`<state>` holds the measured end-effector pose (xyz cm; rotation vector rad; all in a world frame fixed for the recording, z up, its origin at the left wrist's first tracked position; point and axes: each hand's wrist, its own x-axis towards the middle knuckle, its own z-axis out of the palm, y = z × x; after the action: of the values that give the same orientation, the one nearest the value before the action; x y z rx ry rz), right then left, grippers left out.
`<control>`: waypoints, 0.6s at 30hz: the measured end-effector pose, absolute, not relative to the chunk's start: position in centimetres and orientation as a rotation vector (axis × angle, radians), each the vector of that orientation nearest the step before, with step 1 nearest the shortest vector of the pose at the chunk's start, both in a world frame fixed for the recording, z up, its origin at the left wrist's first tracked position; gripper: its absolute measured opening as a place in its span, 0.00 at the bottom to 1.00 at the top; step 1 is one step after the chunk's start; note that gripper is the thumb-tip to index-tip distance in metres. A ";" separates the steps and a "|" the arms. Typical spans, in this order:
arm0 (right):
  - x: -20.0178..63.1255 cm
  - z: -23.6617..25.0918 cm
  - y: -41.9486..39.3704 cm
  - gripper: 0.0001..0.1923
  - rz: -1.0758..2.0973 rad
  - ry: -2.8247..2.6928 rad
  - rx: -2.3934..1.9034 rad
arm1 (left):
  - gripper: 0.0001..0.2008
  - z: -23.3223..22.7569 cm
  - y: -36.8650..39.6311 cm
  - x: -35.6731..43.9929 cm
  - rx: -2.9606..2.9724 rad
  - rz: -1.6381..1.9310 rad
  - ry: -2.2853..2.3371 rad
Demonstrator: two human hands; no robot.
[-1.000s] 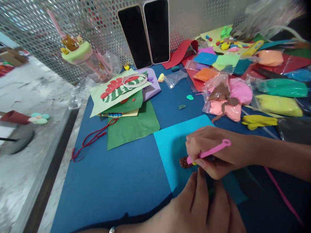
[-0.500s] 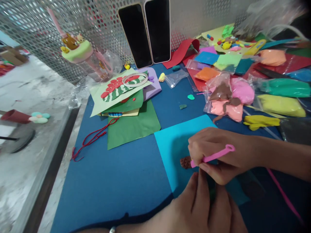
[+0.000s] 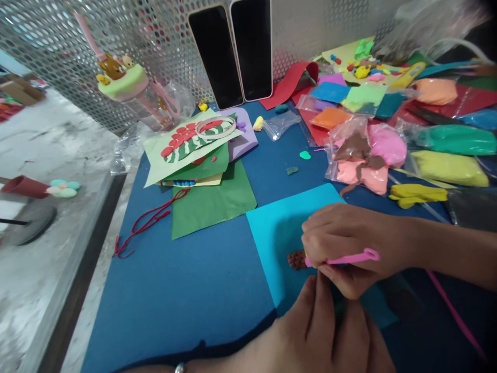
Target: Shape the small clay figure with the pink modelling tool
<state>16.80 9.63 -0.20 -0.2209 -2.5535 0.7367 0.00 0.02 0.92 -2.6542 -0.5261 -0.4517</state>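
A pink plastic clay-modelling tool is pinched in my right hand, its ringed end pointing right. Its working tip meets a small brown textured clay piece on the bright blue sheet. My left hand rests at the sheet's lower part, fingers stretched forward with a gap between them, fingertips right beside my right thumb. Something dark green shows faintly between the left fingers. Part of the brown clay is hidden behind my right hand.
Bagged clay in several colours fills the right side. Two phones lean on the perforated metal panel. Stacked craft cards and a red cord lie left. A lidded cup stands at back left.
The tool's ringed end has dropped and moved slightly right, so the tool lies flatter. My right hand has shifted very slightly; the left stays in place.
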 end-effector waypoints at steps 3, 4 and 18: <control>16.8 -0.1 9.6 0.12 0.728 -2.565 -0.233 | 0.13 0.8 0.0 0.0 -2.649 -0.452 -0.545; 16.8 -0.1 9.6 0.12 0.729 -2.572 -0.238 | 0.13 0.9 -0.1 -0.1 -2.664 -0.414 -0.530; 16.9 0.4 9.8 0.11 1.077 -2.405 -0.494 | 0.14 0.9 -0.4 -0.4 -2.719 -0.361 -0.529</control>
<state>16.88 9.76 0.37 -0.4942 -2.4047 1.0775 -0.42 -0.35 0.88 -2.7191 -0.5292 -0.3609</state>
